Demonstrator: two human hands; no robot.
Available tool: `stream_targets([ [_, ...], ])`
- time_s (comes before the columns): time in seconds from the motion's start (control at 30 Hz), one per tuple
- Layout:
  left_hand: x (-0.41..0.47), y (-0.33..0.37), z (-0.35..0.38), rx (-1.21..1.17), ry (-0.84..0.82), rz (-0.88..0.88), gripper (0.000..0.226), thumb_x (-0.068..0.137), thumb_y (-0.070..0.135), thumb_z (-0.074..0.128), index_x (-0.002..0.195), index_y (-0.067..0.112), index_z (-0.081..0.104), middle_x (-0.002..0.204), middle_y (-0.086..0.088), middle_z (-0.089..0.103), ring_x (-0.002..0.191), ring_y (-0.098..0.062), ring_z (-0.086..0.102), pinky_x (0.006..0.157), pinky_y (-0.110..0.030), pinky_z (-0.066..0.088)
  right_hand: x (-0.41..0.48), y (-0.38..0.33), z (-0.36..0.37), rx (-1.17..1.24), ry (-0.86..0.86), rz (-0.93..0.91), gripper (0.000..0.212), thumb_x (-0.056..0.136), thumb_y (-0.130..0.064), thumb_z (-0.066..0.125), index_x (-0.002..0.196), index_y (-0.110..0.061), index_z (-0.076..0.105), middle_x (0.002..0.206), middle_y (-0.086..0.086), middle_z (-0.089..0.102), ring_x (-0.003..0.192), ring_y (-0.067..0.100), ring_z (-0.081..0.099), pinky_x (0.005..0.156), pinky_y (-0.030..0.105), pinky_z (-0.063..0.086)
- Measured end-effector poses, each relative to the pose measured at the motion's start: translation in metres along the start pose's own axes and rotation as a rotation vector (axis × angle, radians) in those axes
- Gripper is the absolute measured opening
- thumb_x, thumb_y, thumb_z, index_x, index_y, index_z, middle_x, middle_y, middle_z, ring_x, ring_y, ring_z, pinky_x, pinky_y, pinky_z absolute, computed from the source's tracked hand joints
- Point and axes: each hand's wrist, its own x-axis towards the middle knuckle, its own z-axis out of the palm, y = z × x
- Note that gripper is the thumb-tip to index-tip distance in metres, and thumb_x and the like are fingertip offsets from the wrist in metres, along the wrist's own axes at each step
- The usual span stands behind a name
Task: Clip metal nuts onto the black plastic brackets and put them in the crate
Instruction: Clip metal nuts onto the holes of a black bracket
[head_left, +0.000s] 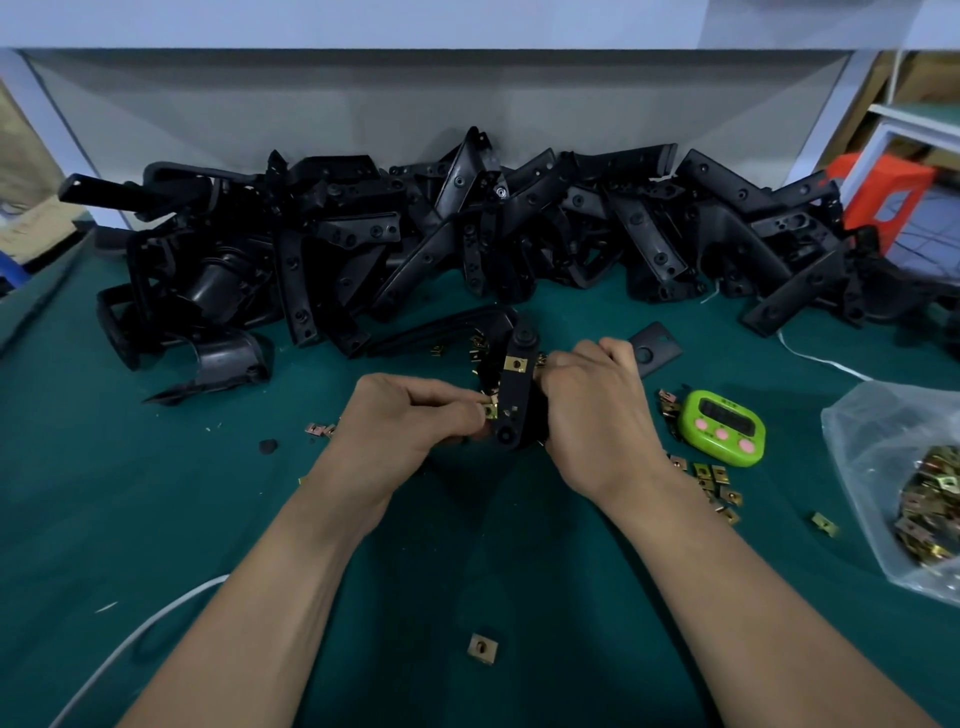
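Trailing in from the lower left, a white cord (130, 644) crossed the green surface (156, 493). Behind it, along the back wall, a pile (467, 234) of black brackets stretched from left to right. Nearer me lay a small black disc (268, 446) and, just right of it, a few spare nuts (322, 429).

My left hand (415, 415) was clamped on a nut (491, 412), pinched between thumb and forefinger and touching the near left edge of the bracket (514, 400). I held that bracket between both hands, just above the surface, its long side running away from me. Further up it sat a clipped nut (516, 365), brass against the black. Close to me, between my forearms, a lone nut (482, 647) lay flat.

My right hand (597, 410) gripped the bracket from its right side, fingers curled round it. Just right of that hand stood a green timer (722, 428) with pink buttons. Loose nuts (711, 483) were scattered beside and below it. At the far right edge a clear bag (893, 467) lay open, with more nuts heaped inside.
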Motion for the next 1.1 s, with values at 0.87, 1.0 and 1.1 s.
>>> stream_targets([
  [0.87,-0.003,0.007,-0.001,0.076,-0.009,-0.008,0.021,0.079,-0.003,0.078,0.073,0.017,0.083,0.075,-0.007,0.078,0.071,-0.007,0.072,0.065,-0.010,0.050,-0.001,-0.013,-0.012,-0.081,-0.080,-0.051,0.029,0.063,-0.001,0.057,0.066,-0.023,0.039,0.078,-0.002,0.054,0.087,0.025,0.050,0.091,0.035,0.026],
  [1.0,-0.004,0.008,-0.003,0.088,-0.024,-0.010,0.017,0.079,-0.005,0.078,0.073,0.011,0.082,0.072,-0.011,0.076,0.066,-0.008,0.070,0.061,-0.011,0.049,-0.001,-0.016,-0.012,-0.064,-0.088,-0.047,0.026,0.066,-0.002,0.058,0.068,-0.023,0.042,0.079,-0.002,0.056,0.088,0.025,0.049,0.092,0.035,0.027],
  [1.1,-0.004,0.009,-0.005,0.116,-0.019,-0.017,0.016,0.078,-0.005,0.079,0.073,0.010,0.082,0.071,-0.012,0.076,0.064,-0.008,0.070,0.059,-0.011,0.048,-0.002,-0.017,-0.011,-0.055,-0.091,-0.062,0.024,0.069,-0.003,0.056,0.068,-0.023,0.042,0.080,-0.001,0.058,0.089,0.025,0.049,0.092,0.036,0.028],
])
